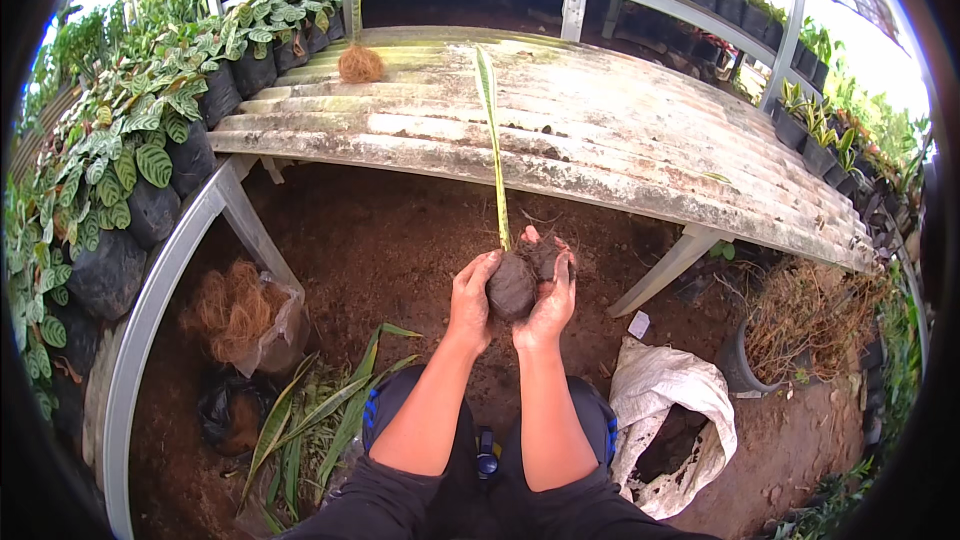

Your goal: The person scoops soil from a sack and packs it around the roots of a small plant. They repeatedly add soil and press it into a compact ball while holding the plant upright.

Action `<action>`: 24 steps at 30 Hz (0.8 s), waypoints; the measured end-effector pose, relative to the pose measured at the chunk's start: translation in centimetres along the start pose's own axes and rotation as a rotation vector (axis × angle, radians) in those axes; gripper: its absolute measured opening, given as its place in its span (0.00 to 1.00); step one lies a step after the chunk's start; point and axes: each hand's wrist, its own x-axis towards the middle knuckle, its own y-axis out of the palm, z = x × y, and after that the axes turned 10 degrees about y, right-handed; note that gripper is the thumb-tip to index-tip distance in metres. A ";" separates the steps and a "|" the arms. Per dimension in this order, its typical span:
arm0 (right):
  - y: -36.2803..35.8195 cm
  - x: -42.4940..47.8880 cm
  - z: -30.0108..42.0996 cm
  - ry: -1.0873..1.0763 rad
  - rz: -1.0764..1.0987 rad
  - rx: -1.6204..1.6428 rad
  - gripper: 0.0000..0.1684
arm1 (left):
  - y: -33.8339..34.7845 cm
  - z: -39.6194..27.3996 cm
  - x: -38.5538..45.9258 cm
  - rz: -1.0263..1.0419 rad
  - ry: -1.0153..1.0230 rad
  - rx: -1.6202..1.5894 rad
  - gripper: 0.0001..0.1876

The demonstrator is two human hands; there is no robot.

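Note:
My left hand presses its fingers against the left side of a rounded ball of dark, moist soil. From the top of this ball rises a long, upright snake plant leaf, green with pale yellow edges. On the right, my right hand supports the ball with its palm and holds more dark, fibrous soil in its curled fingers. Both hands are smeared with soil. A brown fibre-wrapped ball with another upright leaf sits on the corrugated tabletop.
A plastic bag of brown fibre lies at left, above cut snake plant leaves. An open white woven sack holding dark soil stands at right, near a black pot of dry roots. Metal legs support the table.

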 end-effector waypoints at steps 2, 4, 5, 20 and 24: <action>-0.7 0.3 -0.9 0.020 0.058 0.039 0.17 | 0.0 1.3 -0.1 -0.106 0.006 -0.125 0.17; -1.1 0.4 -1.5 0.000 0.014 -0.033 0.18 | 0.5 1.3 -0.3 -0.088 -0.016 -0.224 0.16; -1.3 0.6 -1.7 -0.009 -0.007 -0.069 0.19 | 0.9 1.2 -0.4 -0.080 -0.027 -0.273 0.16; -1.0 0.2 -2.1 -0.038 -0.055 -0.243 0.23 | -0.3 1.0 0.3 0.001 -0.110 -0.164 0.16; -0.3 -0.2 -1.5 -0.042 -0.072 -0.223 0.21 | 0.6 -0.4 0.0 0.049 -0.159 -0.167 0.09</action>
